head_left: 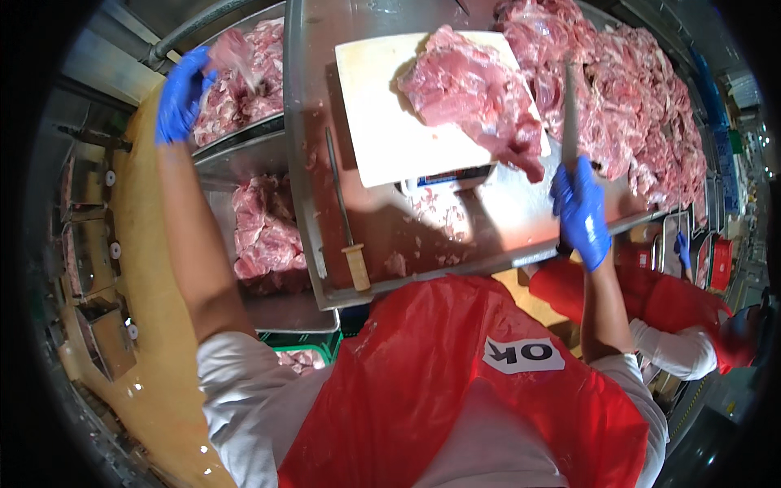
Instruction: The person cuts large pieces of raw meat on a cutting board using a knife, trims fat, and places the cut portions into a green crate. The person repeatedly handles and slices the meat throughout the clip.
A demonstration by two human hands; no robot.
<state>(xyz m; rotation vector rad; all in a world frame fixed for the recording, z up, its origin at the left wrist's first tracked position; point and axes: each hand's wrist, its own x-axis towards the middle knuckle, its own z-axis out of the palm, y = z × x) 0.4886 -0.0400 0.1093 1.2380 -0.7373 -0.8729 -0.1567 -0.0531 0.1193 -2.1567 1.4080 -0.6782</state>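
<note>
In blue gloves, my left hand is at the upper-left tray of pink meat, fingers loosely curved and apart beside a blurred piece. My right hand is closed round the handle of a long knife, blade pointing away from me. A large piece of raw meat lies on a white cutting board, partly hanging over its edge. Left of the board, a sharpening steel with a wooden handle lies on the steel worktable.
A big meat pile fills the table's right side. A lower tray holds more meat, above a green crate. At right stands a co-worker in a red apron, a blue-gloved hand showing. Metal racks line the left.
</note>
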